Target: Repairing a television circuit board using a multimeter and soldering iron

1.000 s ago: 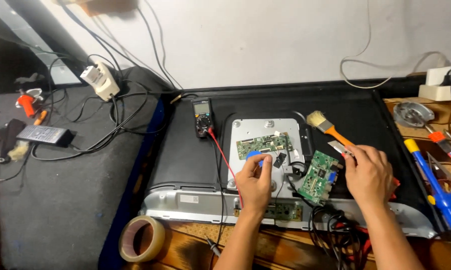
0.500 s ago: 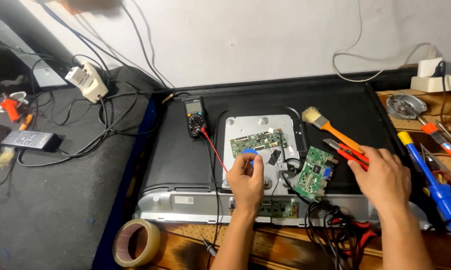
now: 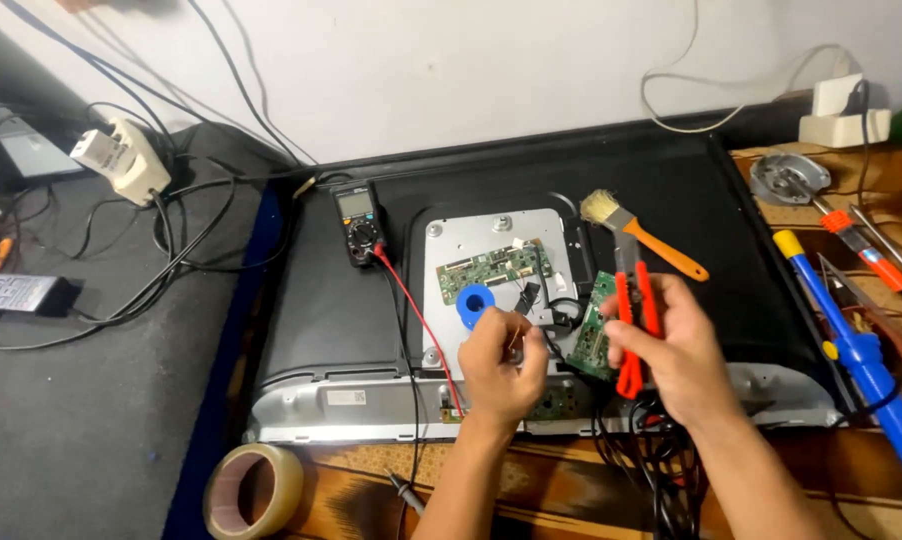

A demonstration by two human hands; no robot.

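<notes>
My right hand grips red-handled pliers, their jaws pointing up over a loose green circuit board. My left hand is closed with its fingertips pinching something small and dark, just below a blue solder spool. Both hands hover over the silver metal plate on the back of a black flat-screen panel. A second green board is fixed to that plate. What the left fingers pinch is too small to tell.
A multimeter with a red lead lies on the panel's left. An orange-handled brush lies at upper right. A blue desoldering pump and screwdrivers lie right. A tape roll sits at the front; a power strip and cables lie left.
My right hand has picked up the red-handled pliers from the panel and brought them toward the middle. My left hand has closed and drawn back a little below the blue spool.
</notes>
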